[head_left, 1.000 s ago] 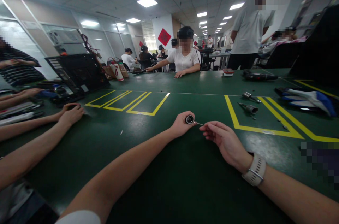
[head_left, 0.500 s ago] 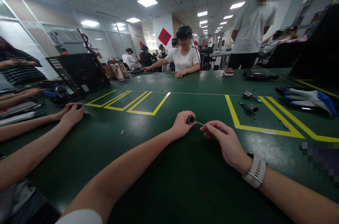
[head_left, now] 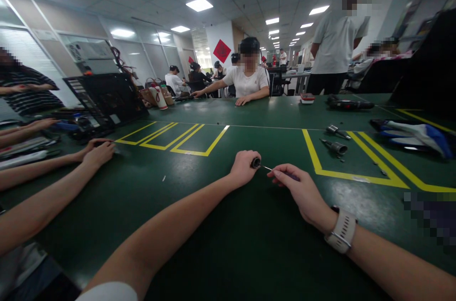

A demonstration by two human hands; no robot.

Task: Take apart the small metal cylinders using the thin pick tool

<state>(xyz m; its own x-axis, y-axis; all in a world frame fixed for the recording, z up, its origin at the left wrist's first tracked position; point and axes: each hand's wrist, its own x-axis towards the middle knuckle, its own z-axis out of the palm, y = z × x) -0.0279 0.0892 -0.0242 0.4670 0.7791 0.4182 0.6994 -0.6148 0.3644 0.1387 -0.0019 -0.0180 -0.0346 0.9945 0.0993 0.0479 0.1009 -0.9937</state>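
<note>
My left hand [head_left: 245, 168] is closed around a dark, round metal part [head_left: 255, 163], its hollow open end turned to the right. In my right hand [head_left: 294, 184] is a thin screwdriver [head_left: 267, 167], pinched between thumb and fingers, with a purple handle partly covered by them. The screwdriver's tip reaches the rim or inside of the part; which of these I cannot tell. To the right, a cone-shaped metal part [head_left: 337, 147] lies within a yellow tape outline, close to a second metal piece with a shaft [head_left: 337, 131] and several tiny bits [head_left: 341, 160].
Gloves [head_left: 415, 135] lie at the right, and a dark power tool [head_left: 349, 102] sits behind them. A small red box [head_left: 307, 98] rests at the far edge. A co-worker's hands [head_left: 98, 153] are at the left. Someone sits across the green table [head_left: 199, 220].
The round part in my left hand has turned, so its open end faces more to the right. My right hand has shifted slightly left, with the screwdriver still in it.
</note>
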